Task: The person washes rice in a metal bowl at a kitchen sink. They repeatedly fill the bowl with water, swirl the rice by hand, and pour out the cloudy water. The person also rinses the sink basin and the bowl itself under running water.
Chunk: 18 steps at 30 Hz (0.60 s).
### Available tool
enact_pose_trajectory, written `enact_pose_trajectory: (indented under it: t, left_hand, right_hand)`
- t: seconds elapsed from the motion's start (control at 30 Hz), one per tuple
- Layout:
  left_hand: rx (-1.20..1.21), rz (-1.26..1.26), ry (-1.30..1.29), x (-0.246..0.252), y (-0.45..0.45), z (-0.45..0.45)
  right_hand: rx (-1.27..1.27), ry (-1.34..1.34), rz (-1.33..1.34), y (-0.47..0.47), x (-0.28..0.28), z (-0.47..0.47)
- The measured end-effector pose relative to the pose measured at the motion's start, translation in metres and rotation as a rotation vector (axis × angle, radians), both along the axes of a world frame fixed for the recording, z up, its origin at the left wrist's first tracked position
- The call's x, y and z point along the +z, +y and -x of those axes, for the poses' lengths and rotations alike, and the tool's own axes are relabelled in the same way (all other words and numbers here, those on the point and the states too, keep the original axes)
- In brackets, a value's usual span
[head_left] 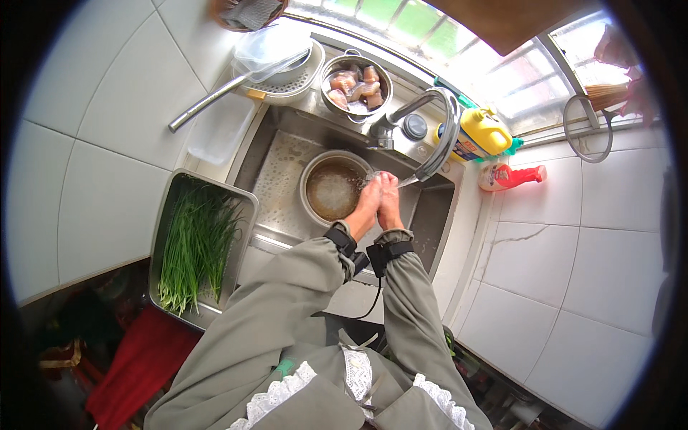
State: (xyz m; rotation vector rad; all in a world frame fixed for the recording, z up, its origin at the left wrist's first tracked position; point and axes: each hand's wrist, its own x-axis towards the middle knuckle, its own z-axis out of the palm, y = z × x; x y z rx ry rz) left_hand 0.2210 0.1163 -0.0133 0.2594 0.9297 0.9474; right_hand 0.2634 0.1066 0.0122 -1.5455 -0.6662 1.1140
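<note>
My left hand [366,202] and my right hand [389,201] are pressed together beside the running stream from the curved metal faucet [450,129]. Water splashes at the fingertips, over the right rim of a round metal bowl [304,189]. The bowl holds cloudy brownish water and sits in the stainless steel sink [271,185]. Whether anything lies between my palms is hidden. Both forearms wear grey-green sleeves with black straps at the wrists.
A metal pot [388,80] of raw fish pieces stands behind the sink. Left are a tray [250,201] of green chives, a plastic container [223,129] and a strainer basket [317,80]. Right are a yellow jug [484,131] and a spray bottle [497,177].
</note>
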Motion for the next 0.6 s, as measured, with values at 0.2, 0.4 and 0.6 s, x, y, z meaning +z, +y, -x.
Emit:
enact_pose_trajectory:
  t: [0.2,0.4,0.6]
  left_hand:
    - [-0.120,-0.028,-0.096,-0.029,0.018,0.008]
    - [-0.006,-0.146,-0.128,-0.019,0.020,0.000]
    - [-0.101,-0.379,0.378,0.019,0.002,-0.004]
  right_hand:
    - [0.190,0.195,-0.136,-0.010,0.018,0.010]
    - [0.003,0.369,0.125,-0.009,0.038,0.017]
    - [-0.067,0.631,0.016,-0.003,0.033,0.016]
